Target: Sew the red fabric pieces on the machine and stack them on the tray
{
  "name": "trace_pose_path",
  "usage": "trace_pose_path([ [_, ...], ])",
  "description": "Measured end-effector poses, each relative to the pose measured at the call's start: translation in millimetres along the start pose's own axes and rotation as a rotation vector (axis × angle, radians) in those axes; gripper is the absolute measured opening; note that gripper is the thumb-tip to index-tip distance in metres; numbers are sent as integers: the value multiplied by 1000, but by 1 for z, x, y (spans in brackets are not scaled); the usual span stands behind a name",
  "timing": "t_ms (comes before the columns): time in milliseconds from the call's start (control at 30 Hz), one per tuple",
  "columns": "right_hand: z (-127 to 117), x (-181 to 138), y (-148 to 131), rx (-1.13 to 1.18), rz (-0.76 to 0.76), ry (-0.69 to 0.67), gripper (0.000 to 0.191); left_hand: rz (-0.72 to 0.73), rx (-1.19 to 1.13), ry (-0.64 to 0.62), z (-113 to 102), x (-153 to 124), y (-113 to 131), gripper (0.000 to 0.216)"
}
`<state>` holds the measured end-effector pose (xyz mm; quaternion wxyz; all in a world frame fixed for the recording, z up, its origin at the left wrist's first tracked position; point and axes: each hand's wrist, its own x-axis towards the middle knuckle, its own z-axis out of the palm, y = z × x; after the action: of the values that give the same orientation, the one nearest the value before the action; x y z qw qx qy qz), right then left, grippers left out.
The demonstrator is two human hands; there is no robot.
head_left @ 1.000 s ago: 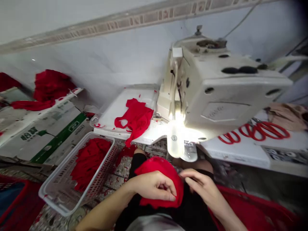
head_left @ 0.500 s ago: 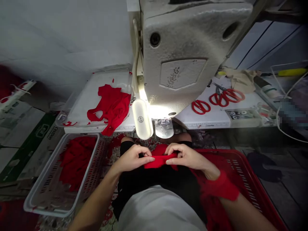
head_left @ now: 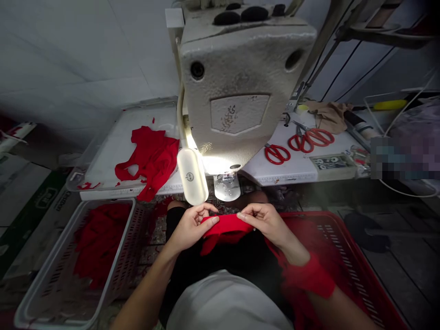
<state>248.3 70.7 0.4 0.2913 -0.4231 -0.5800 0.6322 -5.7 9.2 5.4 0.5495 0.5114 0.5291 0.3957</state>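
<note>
Between my two hands a piece of red fabric [head_left: 228, 223] is stretched above my lap, its lower part hanging in folds. My left hand [head_left: 194, 227] pinches its left end between thumb and fingers. At the other end my right hand [head_left: 266, 224] pinches the fabric the same way. A red cloth band [head_left: 316, 275] wraps my right wrist. Just beyond the fabric is the sewing machine [head_left: 237, 78], with its small metal plate [head_left: 227, 189] lit by a white lamp [head_left: 193, 176].
Red fabric pieces [head_left: 151, 158] lie on the table left of the machine. Orange-handled scissors [head_left: 277, 154] and a parts tray [head_left: 332, 164] are on the right. A white basket [head_left: 125, 238] with red cloth stands at left, a red basket [head_left: 343, 229] at right.
The red fabric is now spread wider between my hands, which have moved apart a little, and more of it hangs below. The view has shifted, showing more of the machine's top.
</note>
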Motion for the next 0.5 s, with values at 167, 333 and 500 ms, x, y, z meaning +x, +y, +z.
trace_pose_path([
  [167, 10, -3, -16, -30, -50, 70, 28, 274, 153, 86, -7, 1, 8, 20],
  [333, 12, -12, -38, -165, -207, 165, 25, 515, 377, 147, -15, 2, 14, 22],
  [500, 13, -14, -55, -277, -320, 275, 25, 410, 330, 174, -11, 8, 29, 21],
])
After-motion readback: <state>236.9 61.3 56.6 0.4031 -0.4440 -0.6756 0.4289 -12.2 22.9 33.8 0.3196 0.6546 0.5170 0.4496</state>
